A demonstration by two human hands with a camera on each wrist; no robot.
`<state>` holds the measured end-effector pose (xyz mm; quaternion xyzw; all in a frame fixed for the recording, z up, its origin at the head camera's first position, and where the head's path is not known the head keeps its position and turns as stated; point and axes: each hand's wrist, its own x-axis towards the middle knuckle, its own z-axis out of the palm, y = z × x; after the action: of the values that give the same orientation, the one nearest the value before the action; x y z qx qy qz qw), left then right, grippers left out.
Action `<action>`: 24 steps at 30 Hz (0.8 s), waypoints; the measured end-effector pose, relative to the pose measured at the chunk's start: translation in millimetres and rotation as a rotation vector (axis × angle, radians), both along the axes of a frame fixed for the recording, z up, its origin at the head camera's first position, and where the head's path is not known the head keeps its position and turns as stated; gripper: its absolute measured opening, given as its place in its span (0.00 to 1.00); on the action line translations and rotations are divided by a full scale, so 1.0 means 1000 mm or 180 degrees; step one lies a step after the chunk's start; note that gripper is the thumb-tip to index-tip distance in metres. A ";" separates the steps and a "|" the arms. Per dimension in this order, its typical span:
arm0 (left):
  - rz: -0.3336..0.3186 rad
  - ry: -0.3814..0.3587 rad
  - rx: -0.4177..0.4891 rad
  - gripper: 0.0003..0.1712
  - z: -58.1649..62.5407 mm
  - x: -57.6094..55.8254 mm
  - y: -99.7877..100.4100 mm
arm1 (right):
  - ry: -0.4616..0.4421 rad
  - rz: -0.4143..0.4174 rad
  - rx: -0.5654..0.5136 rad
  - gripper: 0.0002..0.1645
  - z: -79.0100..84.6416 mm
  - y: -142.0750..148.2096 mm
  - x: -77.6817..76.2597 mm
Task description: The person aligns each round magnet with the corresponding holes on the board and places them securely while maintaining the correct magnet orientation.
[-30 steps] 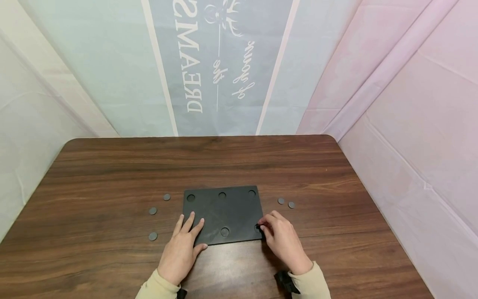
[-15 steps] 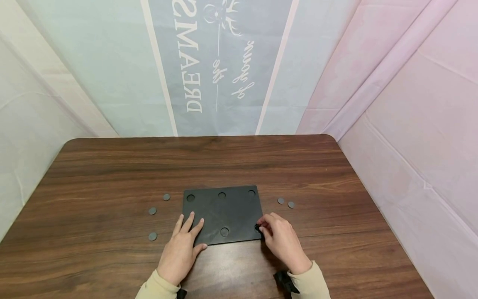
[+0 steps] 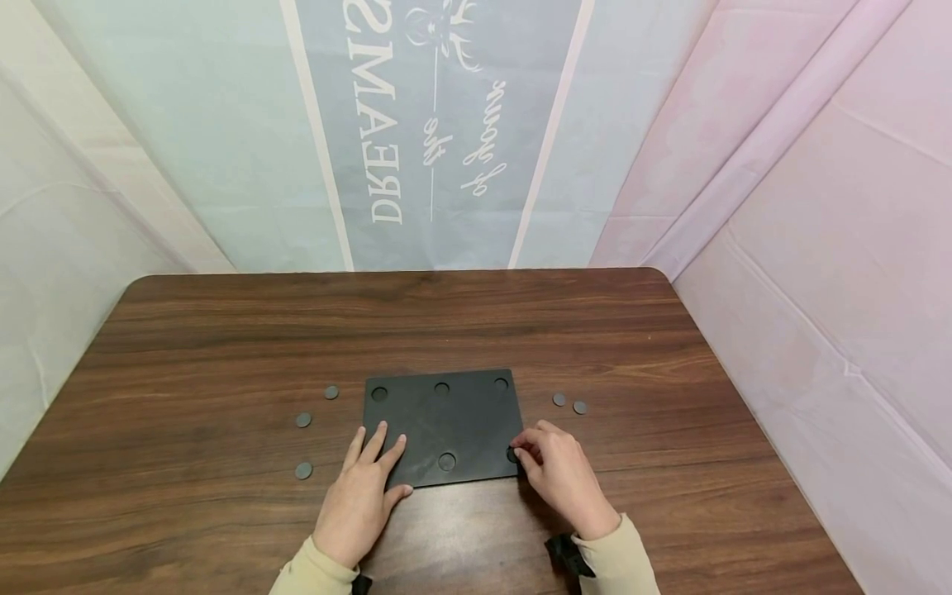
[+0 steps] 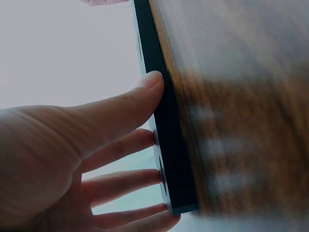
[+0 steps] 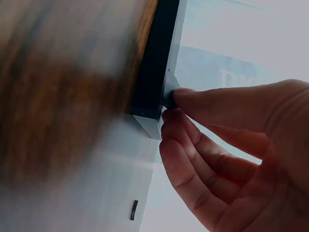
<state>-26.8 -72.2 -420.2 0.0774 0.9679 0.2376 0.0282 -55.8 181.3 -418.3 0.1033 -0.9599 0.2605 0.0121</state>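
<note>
A flat black board (image 3: 468, 426) with round recesses lies on the table. My left hand (image 3: 357, 508) rests on its front left part, fingers spread, with the thumb (image 4: 153, 79) against the front edge in the left wrist view. At the front right corner, my right hand (image 3: 563, 475) pinches a small dark disc (image 5: 170, 89) between thumb and fingers. The disc stands tilted at the board's surface in the right wrist view, over the corner recess. The far recesses and the front middle recess (image 3: 447, 462) show; the front left corner is hidden under the left hand.
Left of the board lie several grey discs, one of them a near disc (image 3: 303, 470) and one a far disc (image 3: 331, 392). To the right lie two more, an inner disc (image 3: 559, 400) and an outer disc (image 3: 580, 407). A printed cloth (image 3: 431, 165) hangs behind the wooden table (image 3: 223, 347).
The right fingertips and the pinched disc have shifted very slightly left at the board's corner. The left hand and the loose discs stay where they were.
</note>
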 end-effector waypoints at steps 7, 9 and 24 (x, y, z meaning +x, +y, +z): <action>0.0001 -0.0003 0.0035 0.33 0.000 0.000 0.001 | 0.0080 0.0033 -0.0026 0.05 -0.001 0.000 -0.001; 0.0004 0.0003 0.0038 0.33 -0.001 0.000 0.001 | 0.0125 0.0046 -0.0039 0.06 -0.002 0.000 -0.001; 0.0010 -0.0044 0.0057 0.33 0.000 0.001 0.000 | 0.0124 0.0090 0.0052 0.07 0.000 -0.002 -0.005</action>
<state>-25.8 -72.3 -419.8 0.0744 0.9656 0.2468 0.0338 -60.9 179.8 -418.4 0.1220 -0.9600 0.2507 0.0263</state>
